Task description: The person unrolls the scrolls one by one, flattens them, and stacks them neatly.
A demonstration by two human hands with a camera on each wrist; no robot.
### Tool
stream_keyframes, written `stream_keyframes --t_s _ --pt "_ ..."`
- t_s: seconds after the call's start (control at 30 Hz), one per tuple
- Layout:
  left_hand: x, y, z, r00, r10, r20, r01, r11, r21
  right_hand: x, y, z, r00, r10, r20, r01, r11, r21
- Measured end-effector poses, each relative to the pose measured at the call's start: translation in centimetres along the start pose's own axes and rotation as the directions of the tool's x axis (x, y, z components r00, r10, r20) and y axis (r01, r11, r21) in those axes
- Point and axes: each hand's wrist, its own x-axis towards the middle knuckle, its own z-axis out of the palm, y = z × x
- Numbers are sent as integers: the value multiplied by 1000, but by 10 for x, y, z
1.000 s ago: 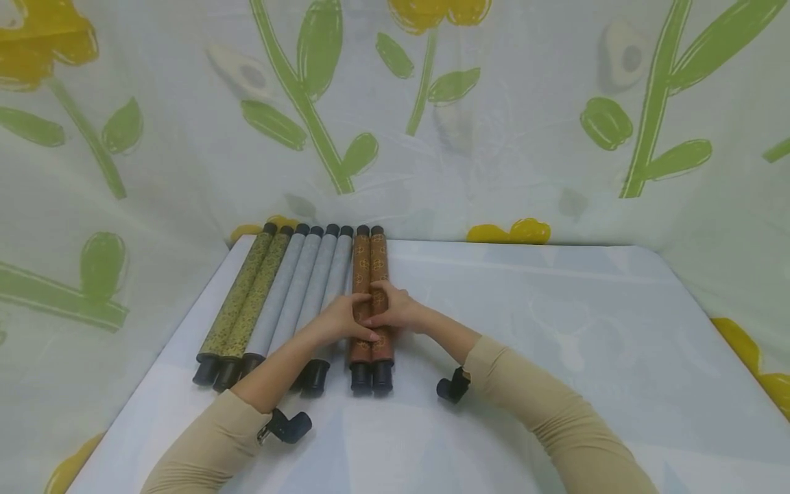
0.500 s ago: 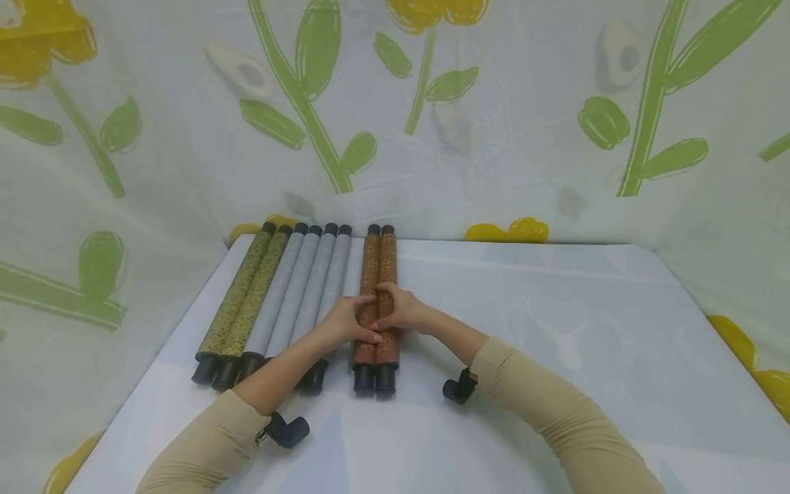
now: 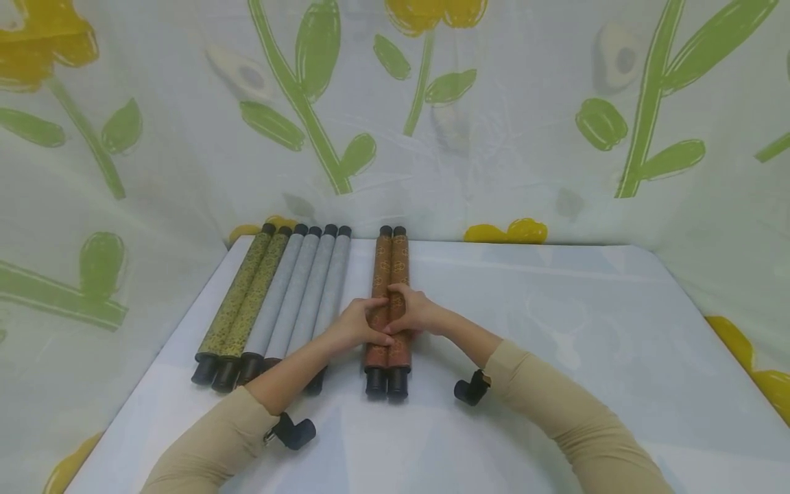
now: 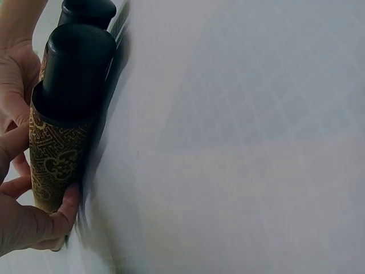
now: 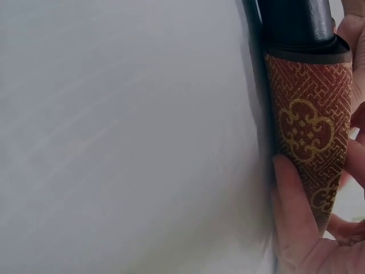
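Observation:
Two red-brown scrolls with gold patterning and black end knobs lie side by side in the head view. My left hand (image 3: 354,324) grips the left brown scroll (image 3: 380,257) near its lower half, fingers round its outer side and thumb on top. On the other side, my right hand (image 3: 421,312) holds the right brown scroll (image 3: 400,261) in the same manner. The two thumbs almost meet over the scrolls. Close up in the left wrist view, fingertips curl under the patterned roll (image 4: 60,151); the right wrist view shows fingers along the outer side of its roll (image 5: 308,114).
Left of the hands lie several grey scrolls (image 3: 302,288), then two yellow-green speckled scrolls (image 3: 237,302) at the table's left side. My left forearm crosses over the grey scrolls' near ends. A floral-print curtain (image 3: 524,151) stands behind the white table (image 3: 555,309).
Both hands have shifted the two brown scrolls together to the right, opening a gap between them and the grey scrolls. The grey and yellow-green scrolls have stayed in place.

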Motion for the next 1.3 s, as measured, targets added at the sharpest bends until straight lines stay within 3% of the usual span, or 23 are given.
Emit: stream_keyframes --t_s 0.23,0.47,0.87,1.3 --pt "6 6 10 1000 17 2 -17 1000 3 -7 5 -10 1000 9 -7 -9 1000 -14" --pt "12 10 20 1000 17 11 -17 1000 -24 -12 12 -19 998 58 8 -59 997 44" --pt "28 14 39 1000 6 14 -5 999 -43 -21 30 -35 999 47 2 -47 995 83" --pt "34 30 61 998 26 51 -22 997 -72 -39 46 -54 999 45 -1 -45 998 33"
